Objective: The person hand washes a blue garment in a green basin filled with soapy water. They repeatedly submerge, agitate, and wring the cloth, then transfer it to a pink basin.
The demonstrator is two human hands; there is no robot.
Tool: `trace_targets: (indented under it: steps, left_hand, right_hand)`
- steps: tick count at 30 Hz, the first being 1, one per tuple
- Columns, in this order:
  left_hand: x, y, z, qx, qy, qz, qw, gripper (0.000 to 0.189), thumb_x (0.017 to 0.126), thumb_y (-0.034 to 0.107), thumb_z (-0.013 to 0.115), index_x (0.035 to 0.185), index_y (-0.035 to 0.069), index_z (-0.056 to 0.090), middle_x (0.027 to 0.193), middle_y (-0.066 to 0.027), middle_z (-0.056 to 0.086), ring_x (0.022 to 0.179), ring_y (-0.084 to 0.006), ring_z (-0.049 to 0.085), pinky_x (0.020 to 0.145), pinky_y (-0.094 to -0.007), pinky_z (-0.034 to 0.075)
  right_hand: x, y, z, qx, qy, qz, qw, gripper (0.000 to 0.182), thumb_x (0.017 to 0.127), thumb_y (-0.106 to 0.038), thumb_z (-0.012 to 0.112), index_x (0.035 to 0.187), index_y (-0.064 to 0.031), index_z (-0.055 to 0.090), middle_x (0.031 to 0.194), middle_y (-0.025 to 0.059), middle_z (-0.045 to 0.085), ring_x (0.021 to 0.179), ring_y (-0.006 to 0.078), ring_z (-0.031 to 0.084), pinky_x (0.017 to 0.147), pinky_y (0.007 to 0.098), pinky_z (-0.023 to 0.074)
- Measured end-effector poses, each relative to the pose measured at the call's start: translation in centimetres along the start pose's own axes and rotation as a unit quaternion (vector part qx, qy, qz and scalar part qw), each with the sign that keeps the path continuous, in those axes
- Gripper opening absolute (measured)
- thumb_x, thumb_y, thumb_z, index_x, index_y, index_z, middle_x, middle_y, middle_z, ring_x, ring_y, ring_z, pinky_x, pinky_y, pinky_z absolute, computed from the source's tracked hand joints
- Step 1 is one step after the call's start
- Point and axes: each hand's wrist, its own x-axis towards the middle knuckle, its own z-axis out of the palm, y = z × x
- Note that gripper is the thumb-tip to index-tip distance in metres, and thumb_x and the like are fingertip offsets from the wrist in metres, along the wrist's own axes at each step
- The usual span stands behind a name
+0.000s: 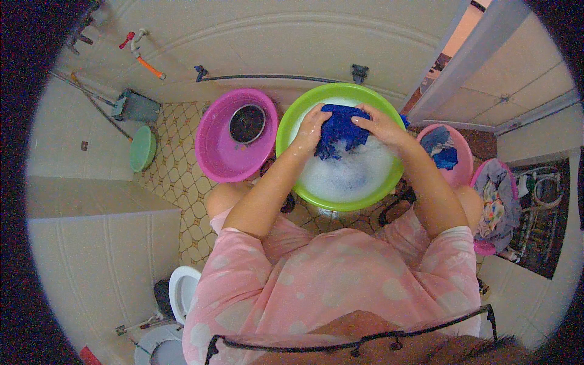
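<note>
Both my hands grip a wet, dark blue cloth (344, 125) over a lime-green basin (292, 182). My left hand (314, 123) pinches its upper left edge, with a few suds on the skin. On the opposite side, my right hand (378, 124) has its thumb pressed on the cloth's upper right part. The lower end of the cloth hangs down to the white foam (346, 178) that covers the water. How much of it is under the suds cannot be made out.
Left of the green basin stands a magenta basin (214, 150) holding a dark round pan (247, 124). At right are a pink tub (463, 159) with blue clothes and another basin heaped with laundry (499, 210). A small green basin (143, 149) leans near the left wall, below a tap (136, 41).
</note>
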Motion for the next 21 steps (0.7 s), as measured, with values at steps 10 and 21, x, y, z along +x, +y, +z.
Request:
trace_targets:
  steps: [10,21]
  left_hand:
    - [0.5,-3.8,0.2,0.088,-0.063,-0.099,0.989,0.029,0.089,0.028,0.042,0.100,0.002,0.046,0.082,-0.0096,0.056,0.076,-0.0152,0.055,0.066,-0.0292,0.044]
    - [3.0,-7.6,-0.8,-0.274,-0.019,-0.214,0.937,0.035,0.086,0.044,0.045,0.093,0.010,0.052,0.083,-0.0070,0.055,0.077,-0.0226,0.054,0.071,-0.0371,0.047]
  right_hand:
    - [0.4,-0.3,0.4,0.106,0.248,0.015,0.963,0.027,0.084,-0.021,0.055,0.106,-0.0063,0.048,0.093,0.0081,0.055,0.086,0.0185,0.052,0.075,0.0325,0.0426]
    - [-1.5,-1.4,7.6,-0.388,0.124,-0.250,0.879,0.024,0.080,-0.031,0.053,0.085,-0.0073,0.056,0.092,0.0148,0.054,0.077,0.0326,0.054,0.062,0.0424,0.0446]
